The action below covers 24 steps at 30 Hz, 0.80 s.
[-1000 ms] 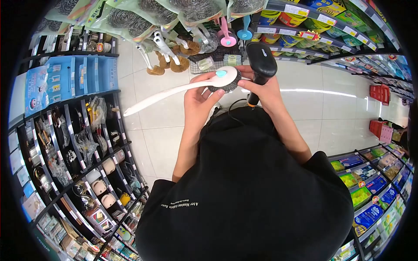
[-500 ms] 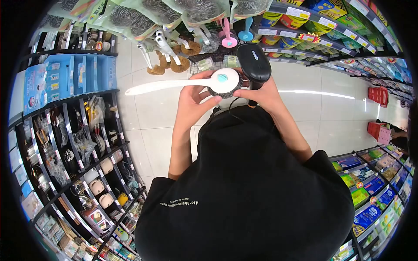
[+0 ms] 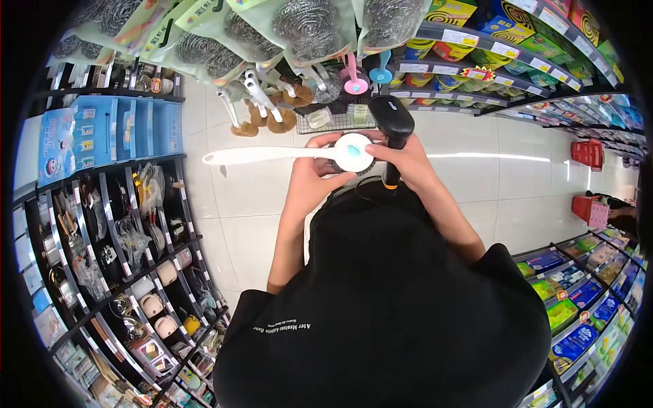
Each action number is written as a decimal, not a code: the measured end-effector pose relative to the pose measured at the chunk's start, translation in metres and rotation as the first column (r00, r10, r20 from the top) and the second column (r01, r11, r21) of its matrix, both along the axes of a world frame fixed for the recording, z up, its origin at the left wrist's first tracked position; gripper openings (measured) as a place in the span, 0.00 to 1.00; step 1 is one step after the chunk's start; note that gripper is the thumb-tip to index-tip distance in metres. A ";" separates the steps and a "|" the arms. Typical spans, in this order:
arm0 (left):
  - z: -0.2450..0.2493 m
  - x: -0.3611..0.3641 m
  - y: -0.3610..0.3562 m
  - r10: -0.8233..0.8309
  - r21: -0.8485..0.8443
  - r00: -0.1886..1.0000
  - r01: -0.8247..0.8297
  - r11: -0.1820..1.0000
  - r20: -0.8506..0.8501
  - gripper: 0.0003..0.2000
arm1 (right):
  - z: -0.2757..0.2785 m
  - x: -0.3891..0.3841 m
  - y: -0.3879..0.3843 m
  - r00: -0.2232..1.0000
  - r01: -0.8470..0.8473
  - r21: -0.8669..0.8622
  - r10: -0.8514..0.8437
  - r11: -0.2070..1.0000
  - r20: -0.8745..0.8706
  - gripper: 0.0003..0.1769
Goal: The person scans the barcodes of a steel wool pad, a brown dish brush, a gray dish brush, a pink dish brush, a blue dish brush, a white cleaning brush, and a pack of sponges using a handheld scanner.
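Note:
A white long-handled scrubbing brush [image 3: 354,152] with a round head, a teal patch and dark scouring material under it is held in front of the black shirt. Its handle points left. My left hand [image 3: 314,175] grips the left side of the head, fingers around it and thumb at the lower edge. My right hand [image 3: 408,160] has its thumb on the head's right side and also holds a black barcode scanner [image 3: 392,117], whose body stands up above that hand.
Bagged steel wool scourers [image 3: 306,30] and brushes [image 3: 262,102] hang ahead. A wire basket [image 3: 340,121] is below them. Shelves with goods [image 3: 112,238] line the left, and more shelves [image 3: 490,51] stand on the right. Red baskets [image 3: 586,155] are at the far right.
Both hands, the brush and the scanner have moved lower in the view, toward the body. The right thumb now lies further onto the brush head. The hanging scourer bags appear larger.

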<state>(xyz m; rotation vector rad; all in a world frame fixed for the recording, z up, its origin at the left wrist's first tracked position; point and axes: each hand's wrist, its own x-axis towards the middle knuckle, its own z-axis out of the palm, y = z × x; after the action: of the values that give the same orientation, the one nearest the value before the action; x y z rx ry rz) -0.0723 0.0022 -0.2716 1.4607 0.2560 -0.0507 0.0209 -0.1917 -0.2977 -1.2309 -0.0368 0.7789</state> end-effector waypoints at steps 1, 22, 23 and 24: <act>0.002 0.001 -0.001 -0.019 0.038 1.000 0.019 0.999 -0.007 0.30 | -0.002 0.002 0.000 0.999 0.009 -0.010 -0.009 1.000 -0.043 0.25; -0.005 0.032 -0.020 0.417 -0.182 0.900 -0.392 0.902 0.127 0.11 | -0.071 0.033 -0.045 0.997 0.072 -0.302 -0.062 0.951 0.041 0.19; -0.004 0.035 -0.023 0.415 -0.131 0.898 -0.398 0.908 0.146 0.11 | -0.075 0.033 -0.048 0.997 0.067 -0.323 -0.051 0.944 0.059 0.19; -0.005 0.039 -0.024 0.386 -0.105 0.911 -0.374 0.922 0.145 0.11 | -0.080 0.034 -0.051 0.996 0.064 -0.344 -0.039 0.937 0.078 0.19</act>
<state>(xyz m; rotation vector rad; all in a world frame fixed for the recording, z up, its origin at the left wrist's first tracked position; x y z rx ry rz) -0.0334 -0.0218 -0.2768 1.3098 0.3970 0.3719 0.0548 -0.2430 -0.3780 -1.5877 0.0791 0.7149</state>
